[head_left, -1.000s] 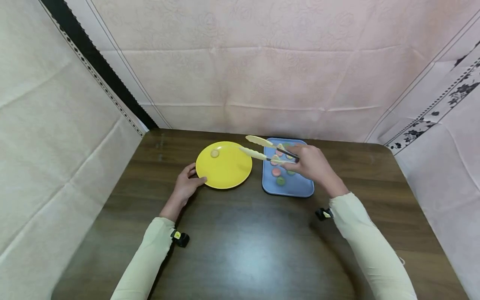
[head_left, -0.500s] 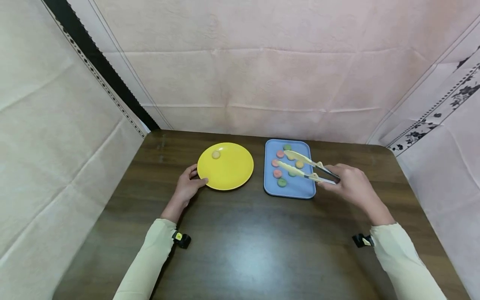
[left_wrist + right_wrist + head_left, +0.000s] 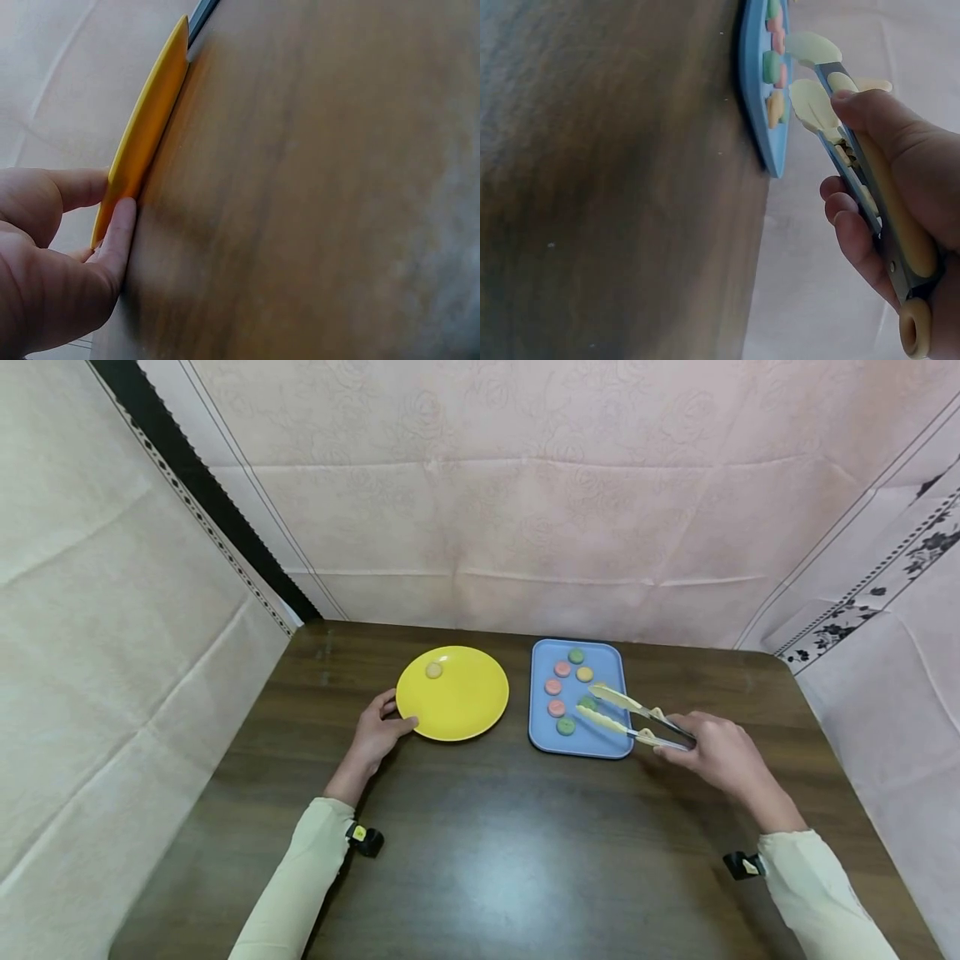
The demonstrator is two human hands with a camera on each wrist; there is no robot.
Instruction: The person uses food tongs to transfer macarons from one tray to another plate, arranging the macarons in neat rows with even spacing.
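My left hand point(image 3: 375, 732) grips the left edge of a round yellow plate point(image 3: 461, 710), which lies flat. A small pale yellow disc point(image 3: 433, 670) sits near the plate's upper left. In the left wrist view, thumb and fingers meet the plate's rim point(image 3: 150, 109). My right hand point(image 3: 723, 756) holds a pair of tongs point(image 3: 889, 202) with pale yellow tips. The tips are spread apart, with nothing between them, above the right part of a blue tray point(image 3: 543, 739). Several pink, green and yellow discs point(image 3: 556, 708) lie in the tray; the tongs partly cover some.
Plate and tray stand side by side on a dark wooden table point(image 3: 465, 827), near its back edge. A pale cloth wall point(image 3: 525, 527) rises behind it, with more cloth at both sides.
My right hand has drawn the tongs back from left of the tray, to the right and towards me. My left hand stays at the plate; the disc on it stays put.
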